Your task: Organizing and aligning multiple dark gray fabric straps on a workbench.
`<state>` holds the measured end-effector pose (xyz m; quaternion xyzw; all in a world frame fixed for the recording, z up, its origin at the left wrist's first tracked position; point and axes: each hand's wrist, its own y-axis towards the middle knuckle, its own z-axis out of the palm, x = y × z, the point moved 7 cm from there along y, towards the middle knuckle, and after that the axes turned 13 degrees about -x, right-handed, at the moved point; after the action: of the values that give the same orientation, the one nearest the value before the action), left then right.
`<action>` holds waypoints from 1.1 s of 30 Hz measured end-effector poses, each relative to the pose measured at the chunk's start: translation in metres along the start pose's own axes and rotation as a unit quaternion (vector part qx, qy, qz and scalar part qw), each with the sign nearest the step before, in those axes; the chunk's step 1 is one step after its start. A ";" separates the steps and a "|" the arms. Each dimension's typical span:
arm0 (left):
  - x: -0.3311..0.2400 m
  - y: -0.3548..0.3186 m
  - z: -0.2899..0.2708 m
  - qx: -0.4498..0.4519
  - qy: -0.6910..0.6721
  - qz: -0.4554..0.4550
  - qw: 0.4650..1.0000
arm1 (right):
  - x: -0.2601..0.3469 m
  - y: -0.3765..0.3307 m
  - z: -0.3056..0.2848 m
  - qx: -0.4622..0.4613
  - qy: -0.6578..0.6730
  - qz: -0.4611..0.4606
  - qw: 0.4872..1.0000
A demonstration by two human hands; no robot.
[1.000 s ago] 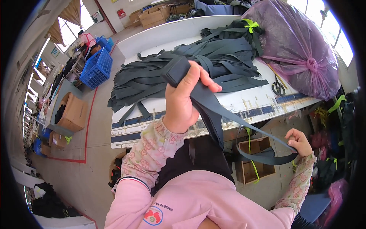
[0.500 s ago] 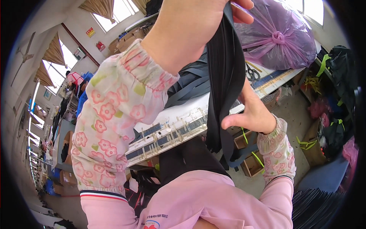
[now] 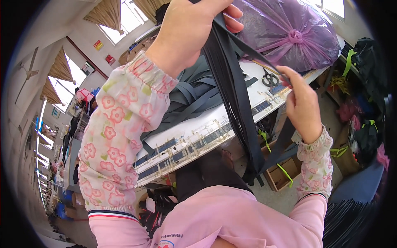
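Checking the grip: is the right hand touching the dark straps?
Touching. The head view shows the right hand pinching one strand of the dark straps between its fingertips.

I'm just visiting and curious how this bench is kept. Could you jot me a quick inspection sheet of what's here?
Surface: white table with ruler strips along its front edge.
Job's things: bundle of dark straps hanging from the raised left hand; right hand pinches one strap pulled out to the side.
Clutter: pile of dark straps, scissors, tied purple bag on the table.
Grip: both hands closed on straps.
Cables: nothing seen.
Surroundings: open cardboard box on the floor under the table, dark bags to the right, curtained windows.
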<state>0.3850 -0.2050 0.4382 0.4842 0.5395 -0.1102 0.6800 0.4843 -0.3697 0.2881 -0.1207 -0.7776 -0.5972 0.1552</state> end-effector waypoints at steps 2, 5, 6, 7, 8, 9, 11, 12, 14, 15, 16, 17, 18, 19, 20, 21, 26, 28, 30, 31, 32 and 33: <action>0.008 0.000 0.003 0.006 -0.015 -0.025 1.000 | -0.003 0.006 -0.022 -0.046 -0.078 -0.048 0.995; 0.009 -0.003 0.014 0.037 -0.068 -0.045 0.996 | -0.005 0.002 -0.015 -0.008 0.016 -0.002 1.000; 0.007 -0.004 0.017 0.037 -0.067 -0.045 0.996 | -0.003 -0.004 -0.003 0.033 0.139 0.045 0.989; 0.001 -0.006 0.022 0.044 -0.088 -0.046 0.994 | -0.005 -0.016 0.020 0.119 0.230 0.133 0.957; 0.001 -0.007 0.030 0.058 -0.116 -0.052 0.990 | -0.006 -0.034 0.040 0.152 0.269 0.121 0.943; 0.003 -0.007 0.034 0.063 -0.118 -0.055 0.989 | 0.011 -0.038 0.057 0.206 0.285 0.103 0.931; 0.002 -0.013 0.045 0.115 -0.135 -0.100 0.979 | 0.024 -0.059 0.089 0.290 0.319 0.180 0.884; 0.001 -0.015 0.048 0.116 -0.133 -0.101 0.979 | 0.026 -0.066 0.098 0.295 0.338 0.207 0.869; -0.002 -0.019 0.045 0.100 -0.077 -0.065 0.990 | 0.024 -0.072 0.106 0.301 0.361 0.231 0.852; -0.002 -0.018 0.041 0.099 -0.076 -0.066 0.990 | 0.018 -0.072 0.104 0.297 0.345 0.231 0.860; 0.000 -0.015 0.032 0.078 -0.052 -0.063 0.994 | 0.014 -0.072 0.102 0.294 0.330 0.230 0.867; 0.002 -0.013 0.022 0.057 -0.029 -0.060 0.996 | 0.016 -0.070 0.099 0.296 0.332 0.231 0.866; 0.004 -0.011 0.013 0.030 -0.030 -0.049 0.998 | 0.014 -0.068 0.094 0.279 0.310 0.247 0.875; 0.005 -0.011 0.009 0.029 -0.030 -0.050 0.998 | 0.012 -0.067 0.089 0.262 0.287 0.262 0.883; 0.004 -0.010 0.001 0.002 -0.017 -0.035 0.999 | 0.012 -0.065 0.087 0.222 0.294 0.247 0.896; 0.004 -0.009 -0.006 -0.025 -0.005 -0.021 0.999 | 0.010 -0.069 0.090 0.225 0.294 0.248 0.895; -0.022 0.009 -0.033 -0.067 -0.045 0.004 0.997 | -0.001 -0.120 0.126 0.249 0.300 0.238 0.890; -0.011 0.029 -0.039 -0.056 -0.091 0.018 0.994 | -0.032 -0.173 0.139 0.279 0.250 0.278 0.885; -0.044 0.025 -0.047 -0.098 -0.057 0.055 0.992 | -0.036 -0.210 0.158 0.310 0.243 0.290 0.872; -0.026 0.031 -0.049 -0.201 -0.043 0.021 0.978 | -0.057 -0.240 0.155 0.309 0.221 0.315 0.870; -0.046 0.016 -0.066 -0.324 0.006 0.019 0.946 | -0.052 -0.247 0.162 0.298 0.230 0.300 0.877; -0.048 0.019 -0.084 -0.329 0.007 0.017 0.944 | -0.055 -0.258 0.165 0.285 0.225 0.296 0.884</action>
<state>0.3265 -0.1474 0.4932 0.2437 0.5421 0.0880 0.7994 0.4225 -0.2772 -0.0022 -0.1586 -0.7864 -0.2877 0.5231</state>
